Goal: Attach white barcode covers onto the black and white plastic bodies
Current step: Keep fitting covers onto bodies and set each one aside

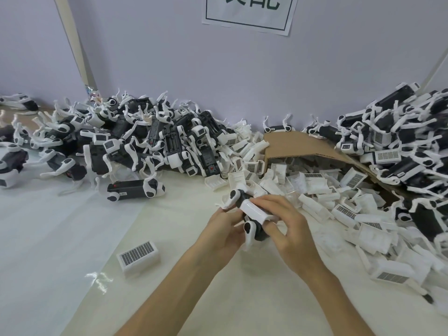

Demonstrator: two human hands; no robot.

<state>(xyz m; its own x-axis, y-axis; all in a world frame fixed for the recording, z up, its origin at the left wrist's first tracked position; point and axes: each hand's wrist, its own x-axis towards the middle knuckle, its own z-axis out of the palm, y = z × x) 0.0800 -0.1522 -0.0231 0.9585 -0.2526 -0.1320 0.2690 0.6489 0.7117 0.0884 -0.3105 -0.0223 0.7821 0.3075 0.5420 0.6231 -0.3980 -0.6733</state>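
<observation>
- Paper sign point(249, 10) on wall, top centre: big dark characters in a dark box border, top cut off by frame edge, can't read.
- No brand seen. Loose cover point(138, 254) on table point(60, 238), left of forearms, barcode-type grid facing up, long axis slanting up to the right.
- Held body point(260, 235), black w/ white legs, mid-frame above table, just in front of the spilled covers. Long axis approx far-left to near-right; 1 leg sticks up at far-left end, 1 hangs down toward camera.
- White cover point(257, 210) sits on top of held body, same diagonal, plain side up.
- Left hand point(225, 229) grips held body from left & below, fingers curled.
- Right hand point(288, 224) holds white cover, fingers over it, thumb beneath.
- Cardboard box point(303, 144) on its side, open toward camera; heap of covers point(315, 190) spills from it across the table.
- Left pile of bodies point(145, 141) & right pile of bodies point(400, 146) against wall; 1 single body point(135, 189) lies apart, long axis left-right.
</observation>
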